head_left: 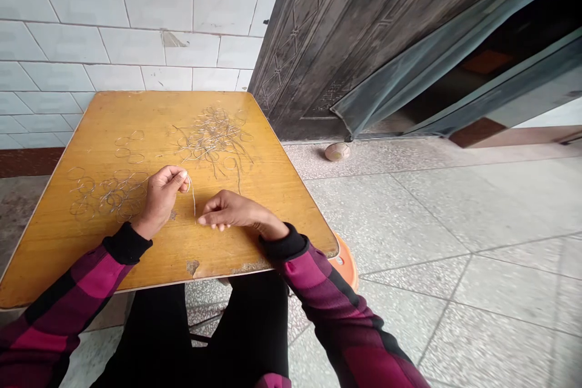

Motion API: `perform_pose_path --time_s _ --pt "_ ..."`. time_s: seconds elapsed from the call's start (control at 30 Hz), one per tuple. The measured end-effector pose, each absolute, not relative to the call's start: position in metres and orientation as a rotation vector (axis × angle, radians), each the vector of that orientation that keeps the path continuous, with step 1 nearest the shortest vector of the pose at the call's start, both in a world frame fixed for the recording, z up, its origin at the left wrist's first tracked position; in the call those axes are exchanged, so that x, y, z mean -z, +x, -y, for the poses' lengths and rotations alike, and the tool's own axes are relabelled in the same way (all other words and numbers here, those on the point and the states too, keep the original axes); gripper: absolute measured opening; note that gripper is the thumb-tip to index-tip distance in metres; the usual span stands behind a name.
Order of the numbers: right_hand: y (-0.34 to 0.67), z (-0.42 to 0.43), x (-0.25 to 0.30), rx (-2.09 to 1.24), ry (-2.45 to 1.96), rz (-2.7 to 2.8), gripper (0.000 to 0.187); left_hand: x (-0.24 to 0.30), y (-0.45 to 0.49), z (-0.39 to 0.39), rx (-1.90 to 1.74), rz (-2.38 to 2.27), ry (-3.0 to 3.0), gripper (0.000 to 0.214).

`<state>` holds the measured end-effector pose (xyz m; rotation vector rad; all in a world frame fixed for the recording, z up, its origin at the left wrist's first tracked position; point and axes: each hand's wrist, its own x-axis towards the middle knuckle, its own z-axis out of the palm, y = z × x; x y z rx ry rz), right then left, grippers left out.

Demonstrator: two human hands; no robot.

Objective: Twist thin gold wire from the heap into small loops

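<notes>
Between the thumb and fingertips of my left hand (164,194) I pinch a thin, pale wire (194,197). It bends over near the fingertips and runs down towards my right hand (231,210). The right fingers are curled together, with the thumb tip right beside the wire's lower end; whether they grip it I cannot tell. Left of my left hand lies a loose pile of bent wire loops (116,196). A larger tangle of wire pieces (216,136) spreads out beyond my hands, some curled and some with straight tails.
The yellow wooden table (150,106) has chipped patches along its near edge. An orange stool (346,264) shows under its right corner. Behind stand a white tiled wall (154,6) and a dark carved door (318,30). A roundish pale object (337,152) lies on the floor near the door.
</notes>
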<state>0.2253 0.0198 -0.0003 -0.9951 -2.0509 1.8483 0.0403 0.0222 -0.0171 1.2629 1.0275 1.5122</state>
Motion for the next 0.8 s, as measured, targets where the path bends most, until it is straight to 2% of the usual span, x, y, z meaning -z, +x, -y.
perform_pose_path --time_s 0.2,0.4,0.63,0.8 --pt "0.229 -0.03 0.01 -1.419 -1.043 1.676 0.031 0.019 0.041 -0.019 -1.422 -1.034 1.275 0.013" --pt "0.21 -0.026 0.026 -1.333 -1.004 1.742 0.029 0.028 0.046 -0.018 -1.416 -1.096 1.323 0.015" --pt "0.21 -0.023 0.019 -1.147 -1.079 1.811 0.031 0.032 0.052 -0.015 -1.444 -1.151 1.403 0.011" --pt "0.207 -0.02 0.018 -1.074 -1.142 1.845 0.021 0.028 0.053 -0.013 -1.42 -1.165 1.455 0.014"
